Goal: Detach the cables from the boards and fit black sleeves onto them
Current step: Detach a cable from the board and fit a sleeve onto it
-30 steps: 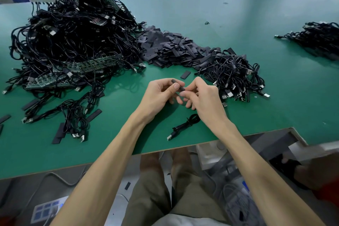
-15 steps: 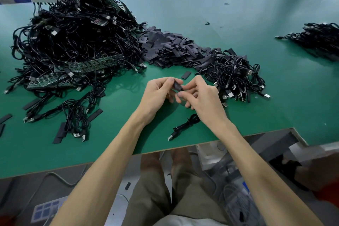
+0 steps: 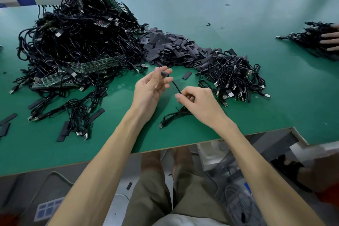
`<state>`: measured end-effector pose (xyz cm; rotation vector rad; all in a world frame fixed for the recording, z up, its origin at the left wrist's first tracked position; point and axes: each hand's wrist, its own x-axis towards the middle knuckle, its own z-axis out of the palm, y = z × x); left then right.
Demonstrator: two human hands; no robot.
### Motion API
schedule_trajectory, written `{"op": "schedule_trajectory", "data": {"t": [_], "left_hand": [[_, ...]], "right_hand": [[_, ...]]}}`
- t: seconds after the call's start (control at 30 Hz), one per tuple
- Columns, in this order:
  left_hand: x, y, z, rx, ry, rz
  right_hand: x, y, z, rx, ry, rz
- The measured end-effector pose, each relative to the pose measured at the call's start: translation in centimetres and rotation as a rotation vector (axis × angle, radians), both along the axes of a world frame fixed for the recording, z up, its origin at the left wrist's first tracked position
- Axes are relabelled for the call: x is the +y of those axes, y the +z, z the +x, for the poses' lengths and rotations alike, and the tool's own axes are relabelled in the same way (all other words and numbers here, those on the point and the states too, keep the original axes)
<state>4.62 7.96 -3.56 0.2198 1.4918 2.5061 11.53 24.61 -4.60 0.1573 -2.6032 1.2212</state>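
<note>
Two hands are busy just above the near edge of the green table (image 3: 275, 14). The left hand (image 3: 152, 88) is raised with the palm turned up, and its thumb and fingertips pinch a short black sleeve (image 3: 164, 74) that sits at the end of a cable (image 3: 177, 89). The right hand (image 3: 200, 104) is lower and to the right, with its fingers curled, and it pinches the same cable a little further down. Between the two hands the cable runs in a nearly straight line. The rest of it lies bundled on the table under the right hand, with its plug (image 3: 161, 126) near the table edge.

Just behind the hands one loose sleeve (image 3: 186, 75) lies flat. Further back is a pile of sleeves (image 3: 170, 49). On its right, a heap of coiled cables (image 3: 236, 77) shows many metal plugs. On the left a much bigger tangle (image 3: 78, 38) covers several green boards (image 3: 88, 68), and a few cables and flat sleeves are scattered in front of it.

At the far right edge, another person's hand (image 3: 332, 39) rests on a separate cable bunch (image 3: 311, 38).
</note>
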Motion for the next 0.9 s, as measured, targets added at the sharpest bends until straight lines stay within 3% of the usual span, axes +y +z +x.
{"op": "schedule_trajectory", "data": {"t": [0.2, 0.4, 0.6, 0.9], "left_hand": [[0.6, -0.2, 0.5, 0.037, -0.028, -0.2], [1.2, -0.6, 1.5, 0.365, -0.165, -0.568], [1.3, -0.2, 2.2, 0.43, -0.228, -0.636], [1.6, -0.3, 2.6, 0.545, -0.303, -0.788]], "right_hand": [[0.2, 0.0, 0.1, 0.098, -0.107, -0.151], [0.4, 0.1, 0.0, 0.193, -0.25, -0.212], [0.9, 0.3, -0.1, 0.194, -0.351, -0.318], [0.5, 0.6, 0.1, 0.159, -0.311, -0.346]]}}
